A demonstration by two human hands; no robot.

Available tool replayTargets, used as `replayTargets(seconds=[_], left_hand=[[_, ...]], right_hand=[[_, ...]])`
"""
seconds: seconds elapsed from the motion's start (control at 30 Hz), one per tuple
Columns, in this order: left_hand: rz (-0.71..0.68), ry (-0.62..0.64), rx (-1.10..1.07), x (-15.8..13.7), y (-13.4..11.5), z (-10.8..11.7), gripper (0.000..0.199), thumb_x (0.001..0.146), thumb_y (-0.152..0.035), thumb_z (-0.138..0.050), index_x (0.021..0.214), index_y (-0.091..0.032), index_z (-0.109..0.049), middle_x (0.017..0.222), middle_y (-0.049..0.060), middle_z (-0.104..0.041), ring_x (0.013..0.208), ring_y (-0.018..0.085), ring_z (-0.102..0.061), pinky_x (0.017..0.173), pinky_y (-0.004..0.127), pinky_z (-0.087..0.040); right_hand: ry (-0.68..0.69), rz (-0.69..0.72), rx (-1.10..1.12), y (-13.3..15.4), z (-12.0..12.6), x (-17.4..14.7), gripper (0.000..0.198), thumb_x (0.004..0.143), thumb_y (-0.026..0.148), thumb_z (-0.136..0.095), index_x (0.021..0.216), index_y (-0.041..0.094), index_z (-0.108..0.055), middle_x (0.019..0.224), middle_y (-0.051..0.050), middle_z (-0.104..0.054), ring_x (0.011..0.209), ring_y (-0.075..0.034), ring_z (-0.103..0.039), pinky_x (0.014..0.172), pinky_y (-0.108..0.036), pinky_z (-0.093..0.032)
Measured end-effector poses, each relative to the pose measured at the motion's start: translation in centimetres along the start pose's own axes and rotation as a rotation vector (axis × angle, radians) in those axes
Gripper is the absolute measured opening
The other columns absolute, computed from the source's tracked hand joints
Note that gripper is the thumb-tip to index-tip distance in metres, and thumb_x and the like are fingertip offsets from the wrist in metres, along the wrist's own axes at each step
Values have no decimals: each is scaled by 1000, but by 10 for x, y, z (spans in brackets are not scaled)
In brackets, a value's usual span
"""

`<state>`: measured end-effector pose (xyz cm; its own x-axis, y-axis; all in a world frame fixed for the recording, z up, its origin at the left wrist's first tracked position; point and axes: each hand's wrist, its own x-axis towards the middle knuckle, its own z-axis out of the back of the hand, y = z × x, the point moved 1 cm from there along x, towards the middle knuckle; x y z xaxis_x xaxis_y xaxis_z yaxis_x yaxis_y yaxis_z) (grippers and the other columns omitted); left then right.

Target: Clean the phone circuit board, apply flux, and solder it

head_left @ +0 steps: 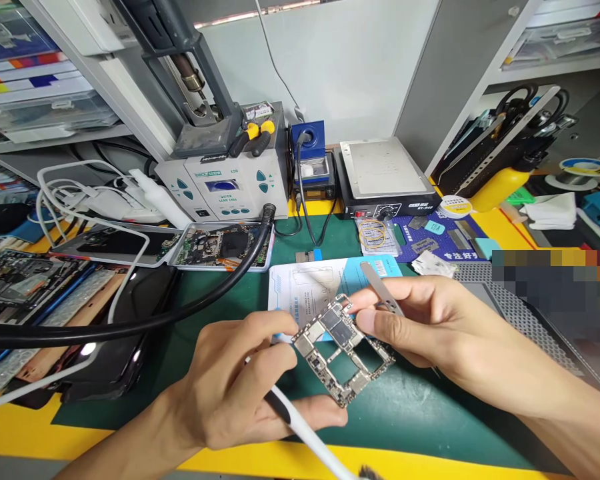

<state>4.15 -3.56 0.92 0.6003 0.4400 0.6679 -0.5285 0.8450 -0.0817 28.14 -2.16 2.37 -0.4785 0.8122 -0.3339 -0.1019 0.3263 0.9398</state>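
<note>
Circuit board: your small circuit board (339,328) is up in the air, tilted, over the front of the green mat (445,420).
Left hand: your left hand (225,377) pinches the board's left side, finger at one corner and thumb at the bottom. A white brush (310,432) is tucked in it too.
Right hand: your right hand (430,327) pinches the top right edge with thumb and finger. It also keeps a flat metal tool (380,285).
How far: the board is out of any case, with its chips showing. I think you are midway, but I can't tell what is finished or left.
White and blue sheet: the sheet (305,290) lies just behind the board.
Room: green mat shows below your hands and to the right, so moving looks easiest there. The yellow bench edge (260,460) is close in front.
Black hose: the fat hose (130,335) cuts across your left side, so watch that arm.
Gray machine: it (243,190) stands at the back, near the flat heater (387,170).
</note>
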Motion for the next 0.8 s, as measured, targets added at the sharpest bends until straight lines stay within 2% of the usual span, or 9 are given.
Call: replayTargets(seconds=[0.13, 0.3, 0.5, 0.7, 0.8], left_hand=[[-10, 40, 7, -1, -4, 1, 44, 78, -47, -84, 86, -15, -54, 79, 6, -71, 66, 14, -71, 55, 24, -55], [-19, 48, 6, -2, -6, 4, 32, 82, -33, -81, 82, -17, -54, 77, 3, -71, 65, 14, -70, 56, 26, -53], [-27, 56, 2, -2, -8, 4, 29, 81, -27, -81, 84, -17, -54, 78, 1, -71, 65, 15, -70, 56, 28, -53], [-43, 71, -23, -6, -7, 3, 31, 76, -25, -84, 83, -17, -55, 80, 2, -71, 67, 16, -71, 58, 32, -55], [-51, 75, -39, -8, -6, 4, 31, 77, -25, -85, 85, -17, -55, 79, 1, -70, 66, 17, -71, 56, 32, -55]], right_hand=[[27, 16, -18, 0, 0, -2, 29, 95, 45, -66, 85, 18, -70, 63, 7, -36, 53, -5, -23, 43, -22, -17], [65, 39, -2, 3, 0, -2, 25, 96, 41, -66, 89, 19, -74, 70, 6, -49, 57, -5, -29, 47, -22, -22], [84, 30, 50, 3, 1, 0, 22, 95, 38, -69, 91, 19, -77, 73, 5, -56, 60, -5, -36, 50, -20, -27], [59, 14, 29, 2, 1, 1, 22, 92, 41, -71, 89, 20, -78, 62, 7, -46, 53, -5, -25, 43, -23, -17], [47, 5, 19, 1, 1, 2, 25, 91, 43, -71, 88, 19, -78, 61, 6, -44, 52, -5, -25, 43, -24, -15]])
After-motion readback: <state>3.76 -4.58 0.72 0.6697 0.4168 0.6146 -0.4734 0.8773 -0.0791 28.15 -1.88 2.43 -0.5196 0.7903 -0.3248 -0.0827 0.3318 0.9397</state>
